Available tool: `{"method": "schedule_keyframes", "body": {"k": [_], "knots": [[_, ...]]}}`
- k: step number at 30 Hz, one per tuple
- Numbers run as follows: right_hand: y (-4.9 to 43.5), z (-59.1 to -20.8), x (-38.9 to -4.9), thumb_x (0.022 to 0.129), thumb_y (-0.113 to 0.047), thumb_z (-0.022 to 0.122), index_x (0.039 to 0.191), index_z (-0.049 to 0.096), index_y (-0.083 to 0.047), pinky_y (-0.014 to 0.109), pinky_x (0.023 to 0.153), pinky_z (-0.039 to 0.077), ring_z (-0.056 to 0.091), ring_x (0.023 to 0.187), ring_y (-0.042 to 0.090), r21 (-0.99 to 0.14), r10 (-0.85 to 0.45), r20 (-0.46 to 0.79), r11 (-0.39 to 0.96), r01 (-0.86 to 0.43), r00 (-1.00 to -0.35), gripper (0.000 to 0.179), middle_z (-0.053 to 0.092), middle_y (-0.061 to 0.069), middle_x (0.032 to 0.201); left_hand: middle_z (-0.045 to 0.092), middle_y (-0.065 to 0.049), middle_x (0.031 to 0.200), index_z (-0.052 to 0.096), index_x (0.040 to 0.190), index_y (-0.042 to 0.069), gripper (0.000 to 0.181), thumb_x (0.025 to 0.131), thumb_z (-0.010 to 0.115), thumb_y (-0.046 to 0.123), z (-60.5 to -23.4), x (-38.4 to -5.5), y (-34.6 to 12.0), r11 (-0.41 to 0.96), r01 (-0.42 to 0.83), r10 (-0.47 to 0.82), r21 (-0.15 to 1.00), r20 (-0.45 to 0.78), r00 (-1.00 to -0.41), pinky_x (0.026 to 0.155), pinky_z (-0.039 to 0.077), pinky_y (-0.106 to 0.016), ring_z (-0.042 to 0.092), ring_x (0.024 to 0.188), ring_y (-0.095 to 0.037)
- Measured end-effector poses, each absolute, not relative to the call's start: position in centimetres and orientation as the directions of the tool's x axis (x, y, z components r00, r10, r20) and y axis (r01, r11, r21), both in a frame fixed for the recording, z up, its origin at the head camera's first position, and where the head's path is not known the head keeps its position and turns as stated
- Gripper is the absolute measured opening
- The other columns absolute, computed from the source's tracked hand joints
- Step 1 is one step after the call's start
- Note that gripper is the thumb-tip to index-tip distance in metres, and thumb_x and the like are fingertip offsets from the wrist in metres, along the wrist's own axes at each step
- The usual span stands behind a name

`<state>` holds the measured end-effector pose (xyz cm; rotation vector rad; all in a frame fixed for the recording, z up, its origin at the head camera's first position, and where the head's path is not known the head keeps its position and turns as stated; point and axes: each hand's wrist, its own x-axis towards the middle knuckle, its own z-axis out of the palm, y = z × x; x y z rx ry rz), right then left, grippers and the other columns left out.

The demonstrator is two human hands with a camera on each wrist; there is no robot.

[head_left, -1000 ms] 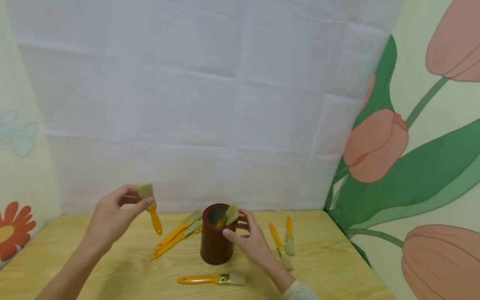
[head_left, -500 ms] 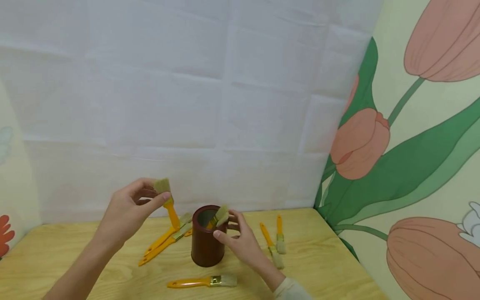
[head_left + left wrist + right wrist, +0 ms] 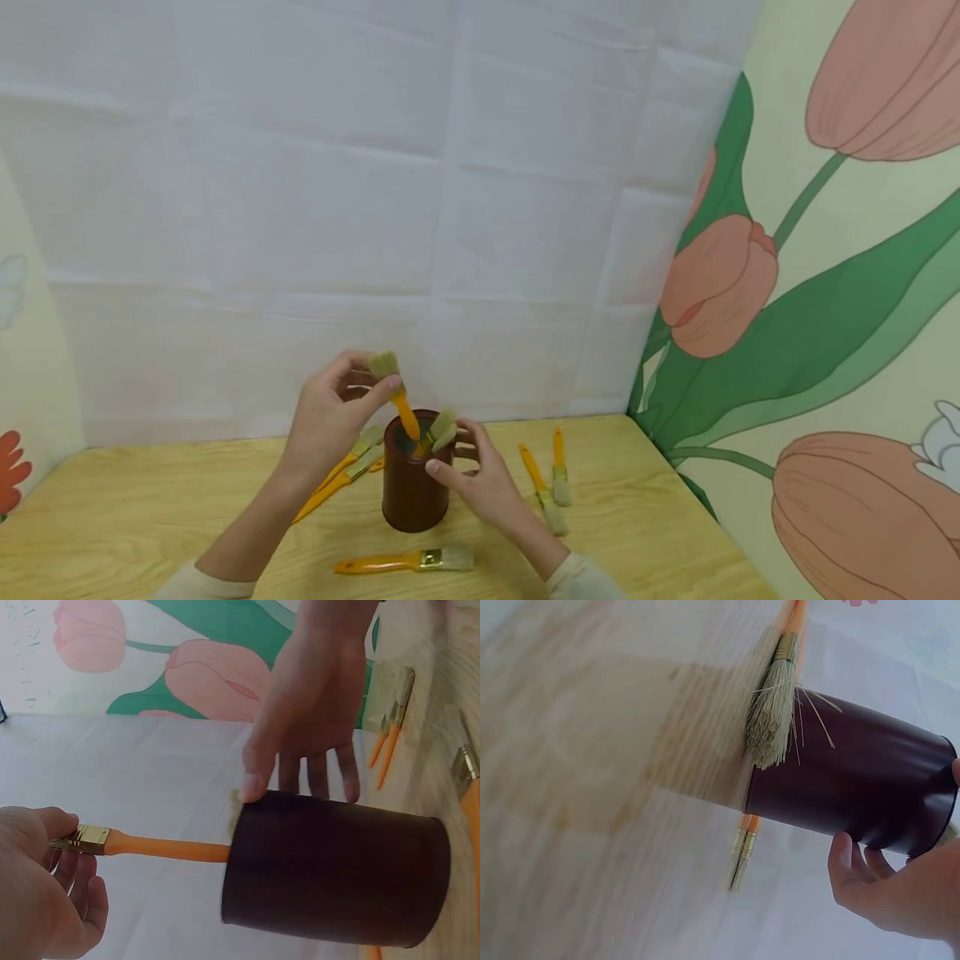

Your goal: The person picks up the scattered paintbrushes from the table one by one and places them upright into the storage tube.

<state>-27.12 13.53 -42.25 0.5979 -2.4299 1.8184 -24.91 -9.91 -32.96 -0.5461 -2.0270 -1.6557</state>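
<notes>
My left hand (image 3: 330, 421) pinches a paintbrush (image 3: 406, 414) near its metal ferrule, bristles up and orange handle pointing down. The handle's tip is at the mouth of a dark red-brown cylindrical pot (image 3: 415, 502). In the left wrist view, the handle (image 3: 169, 848) reaches the pot's rim, which hides its end. My right hand (image 3: 487, 492) holds the pot's right side near the top, thumb in front and other fingers behind. Bristles (image 3: 442, 428) of brushwork inside the pot stick out at the rim beside that hand. The right wrist view shows fingertips (image 3: 843, 851) against the pot wall.
One paintbrush (image 3: 390, 562) lies in front of the pot on the wooden table (image 3: 660, 533). Two more lie at the right, one a brush (image 3: 560, 471) with its bristles toward me. Left of the pot, brushes (image 3: 341, 481) lie partly behind my left arm. A white sheet (image 3: 300, 208) hangs behind.
My left hand has carried its paintbrush rightward, from left of the pot to over its mouth, with the handle tip lowered to the opening. My right hand stays on the pot.
</notes>
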Motion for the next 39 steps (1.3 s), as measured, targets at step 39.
{"method": "schedule_keyframes", "body": {"k": [39], "knots": [[13.4, -42.6, -27.2, 0.096, -0.041, 0.071, 0.152, 0.039, -0.028, 0.042, 0.090, 0.051, 0.051, 0.125, 0.021, -0.906, -0.301, 0.282, 0.229, -0.356, -0.911, 0.066, 0.050, 0.001, 0.141, 0.069, 0.003, 0.098, 0.068, 0.118, 0.009, 0.029, 0.092, 0.079, 0.011, -38.9, -28.9, -7.4, 0.544, 0.610, 0.229, 0.576, 0.597, -0.769, 0.078, 0.056, -0.039, 0.066, 0.090, -0.015]]}}
